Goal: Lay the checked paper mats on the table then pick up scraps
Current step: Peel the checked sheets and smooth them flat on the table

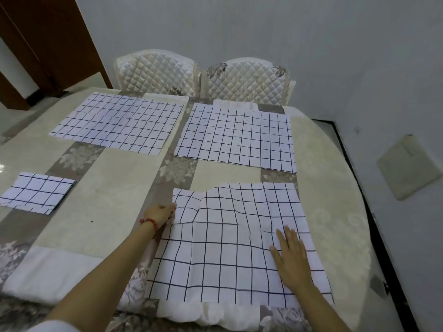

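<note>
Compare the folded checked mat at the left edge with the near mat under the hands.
The folded mat is a small, neat rectangle; the near mat is spread wide and rumpled.
No hand touches the folded mat; the left hand and right hand touch the near mat.
Both are white with dark grid lines.

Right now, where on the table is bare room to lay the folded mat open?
Free: the near left patch of the table, between the folded mat, the far left mat and the left hand. Crowded: the right half, under the far right mat and the near mat that the right hand presses.
</note>
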Available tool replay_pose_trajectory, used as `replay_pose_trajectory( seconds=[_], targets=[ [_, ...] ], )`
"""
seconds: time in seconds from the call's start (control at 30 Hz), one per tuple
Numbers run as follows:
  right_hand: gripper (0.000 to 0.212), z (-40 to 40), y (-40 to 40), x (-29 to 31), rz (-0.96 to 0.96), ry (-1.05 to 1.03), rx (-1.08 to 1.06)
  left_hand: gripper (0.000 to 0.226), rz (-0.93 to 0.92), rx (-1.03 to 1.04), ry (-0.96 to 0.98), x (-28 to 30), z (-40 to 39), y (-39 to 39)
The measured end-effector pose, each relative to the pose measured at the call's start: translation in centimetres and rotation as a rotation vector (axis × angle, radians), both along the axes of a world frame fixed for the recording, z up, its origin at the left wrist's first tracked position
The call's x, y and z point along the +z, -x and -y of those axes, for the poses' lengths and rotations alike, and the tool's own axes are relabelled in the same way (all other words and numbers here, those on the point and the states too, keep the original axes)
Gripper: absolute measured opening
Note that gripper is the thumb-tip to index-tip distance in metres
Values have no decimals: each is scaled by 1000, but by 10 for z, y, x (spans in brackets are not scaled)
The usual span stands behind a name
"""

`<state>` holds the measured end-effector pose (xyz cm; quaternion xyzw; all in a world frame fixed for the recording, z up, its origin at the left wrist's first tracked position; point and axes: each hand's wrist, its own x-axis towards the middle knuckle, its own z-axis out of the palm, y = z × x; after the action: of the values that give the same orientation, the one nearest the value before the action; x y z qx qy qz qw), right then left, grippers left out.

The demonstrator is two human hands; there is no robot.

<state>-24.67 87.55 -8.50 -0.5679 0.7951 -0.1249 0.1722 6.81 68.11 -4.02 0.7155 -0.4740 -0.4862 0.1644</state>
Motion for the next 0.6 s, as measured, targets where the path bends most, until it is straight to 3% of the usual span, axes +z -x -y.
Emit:
replay_pose_trajectory(
  seconds=[0.27, 0.4, 0.6],
  targets=[
    [89, -5, -6, -10, -75, 9, -68, 41, -65, -18, -84, 18, 34, 21],
    [87, -7, -6, -12, -81, 19, -96, 44, -26, -37, 35, 18, 48, 22],
    [83, -11, -5, -16, -92, 16, -120, 22, -307, 110, 17, 19, 53, 20]
  ],
)
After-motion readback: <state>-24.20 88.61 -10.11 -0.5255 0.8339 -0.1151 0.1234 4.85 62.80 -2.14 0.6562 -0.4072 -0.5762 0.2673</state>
